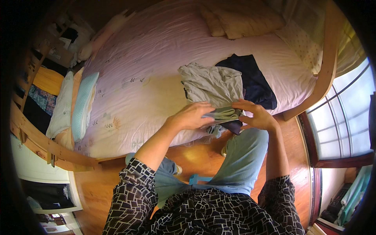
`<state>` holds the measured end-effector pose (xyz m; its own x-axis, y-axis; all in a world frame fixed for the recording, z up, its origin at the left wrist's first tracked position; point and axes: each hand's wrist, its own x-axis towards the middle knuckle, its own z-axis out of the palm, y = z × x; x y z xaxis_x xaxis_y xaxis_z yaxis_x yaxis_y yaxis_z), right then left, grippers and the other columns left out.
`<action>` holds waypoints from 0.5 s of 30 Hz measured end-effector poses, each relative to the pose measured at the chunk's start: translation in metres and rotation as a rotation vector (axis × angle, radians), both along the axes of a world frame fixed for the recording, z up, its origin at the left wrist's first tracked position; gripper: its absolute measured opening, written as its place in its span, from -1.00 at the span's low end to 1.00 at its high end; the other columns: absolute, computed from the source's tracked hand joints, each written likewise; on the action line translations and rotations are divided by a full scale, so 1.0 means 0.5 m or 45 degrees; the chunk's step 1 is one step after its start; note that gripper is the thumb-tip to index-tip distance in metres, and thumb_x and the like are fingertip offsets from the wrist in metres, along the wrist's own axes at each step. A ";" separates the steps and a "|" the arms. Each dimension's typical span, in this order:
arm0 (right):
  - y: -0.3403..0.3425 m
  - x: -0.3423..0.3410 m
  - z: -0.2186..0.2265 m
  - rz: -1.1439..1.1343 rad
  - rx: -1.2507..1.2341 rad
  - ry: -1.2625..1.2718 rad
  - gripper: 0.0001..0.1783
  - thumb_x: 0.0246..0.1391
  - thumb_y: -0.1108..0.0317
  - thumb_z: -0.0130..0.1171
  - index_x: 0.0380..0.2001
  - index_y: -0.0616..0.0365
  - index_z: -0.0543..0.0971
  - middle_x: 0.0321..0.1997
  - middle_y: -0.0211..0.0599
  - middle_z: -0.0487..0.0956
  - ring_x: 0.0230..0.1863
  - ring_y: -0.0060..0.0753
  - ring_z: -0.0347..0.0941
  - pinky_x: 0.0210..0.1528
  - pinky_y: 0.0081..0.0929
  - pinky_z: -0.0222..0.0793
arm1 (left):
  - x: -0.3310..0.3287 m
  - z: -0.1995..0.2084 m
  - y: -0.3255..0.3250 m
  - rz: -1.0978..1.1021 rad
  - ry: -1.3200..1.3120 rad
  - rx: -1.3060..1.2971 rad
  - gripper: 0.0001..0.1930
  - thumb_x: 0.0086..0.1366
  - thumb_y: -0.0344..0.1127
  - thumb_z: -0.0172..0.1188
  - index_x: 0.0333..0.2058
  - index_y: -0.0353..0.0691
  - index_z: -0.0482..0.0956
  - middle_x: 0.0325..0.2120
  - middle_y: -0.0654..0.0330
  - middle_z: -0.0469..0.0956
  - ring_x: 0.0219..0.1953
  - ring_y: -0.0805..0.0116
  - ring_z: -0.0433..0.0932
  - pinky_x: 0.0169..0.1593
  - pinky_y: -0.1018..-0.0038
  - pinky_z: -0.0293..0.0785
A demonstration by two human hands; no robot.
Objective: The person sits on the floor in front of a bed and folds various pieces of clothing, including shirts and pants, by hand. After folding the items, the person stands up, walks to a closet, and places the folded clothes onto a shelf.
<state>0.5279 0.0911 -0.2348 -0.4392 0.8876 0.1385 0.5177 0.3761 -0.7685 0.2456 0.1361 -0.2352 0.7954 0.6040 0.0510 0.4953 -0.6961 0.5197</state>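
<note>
Sunlit wooden floor point(98, 188) runs beneath a wide bed point(156, 51) covered by a pale lilac sheet with small leaf prints, framed by a wooden rail point(43, 143) on the left and a curved wooden footboard point(327, 74) toward the window point(344, 117) on the right. Both hands meet just over the near edge of the bed. The left hand point(192, 116) lies flat with fingers pressed down on top of a folded grey-green garment point(224, 113), while the right hand point(256, 115) pinches the same fold at its right end, thumb above and fingers curled below. A darker cloth point(234, 126) hangs just under that fold. Directly behind it lies a crumpled grey shirt point(213, 84), overlapping a dark navy garment point(252, 80) spread to its right. Two tan pillows point(239, 17) rest at the far end of the bed. Along the left edge sit a pale teal pillow point(84, 103) and a white one point(62, 103) beside it. No containers or labelled packages can be made out clearly.
</note>
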 end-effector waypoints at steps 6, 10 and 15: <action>0.043 -0.090 0.115 -0.685 0.726 0.093 -0.57 0.09 0.32 0.12 0.06 0.05 0.47 0.25 -0.01 0.31 0.30 0.00 0.17 0.26 -0.20 0.10 | 0.057 0.074 0.068 0.436 -0.294 0.617 -0.57 0.34 -0.24 -0.01 0.16 -0.18 0.34 0.23 0.03 0.22 0.30 0.01 0.11 0.32 0.18 -0.01; 0.117 -0.164 -0.093 -0.746 0.744 -0.559 -0.51 0.15 0.11 -0.03 0.15 -0.08 0.37 0.32 -0.13 0.21 0.36 -0.11 0.05 0.29 0.13 -0.10 | 0.085 -0.114 0.079 0.540 0.324 0.552 -0.46 0.40 -0.07 -0.25 0.30 -0.06 0.07 0.33 0.12 0.00 0.38 0.10 -0.10 0.36 0.02 -0.34; 0.143 -0.147 -0.196 -0.566 0.074 -0.591 -0.49 0.19 0.06 -0.19 0.20 -0.14 0.33 0.22 -0.26 0.36 0.34 -0.18 0.10 0.29 0.16 -0.09 | 0.084 -0.164 0.108 0.527 0.409 0.046 -0.44 0.42 0.03 -0.37 0.33 0.02 0.00 0.38 0.24 -0.18 0.41 0.20 -0.28 0.36 0.03 -0.33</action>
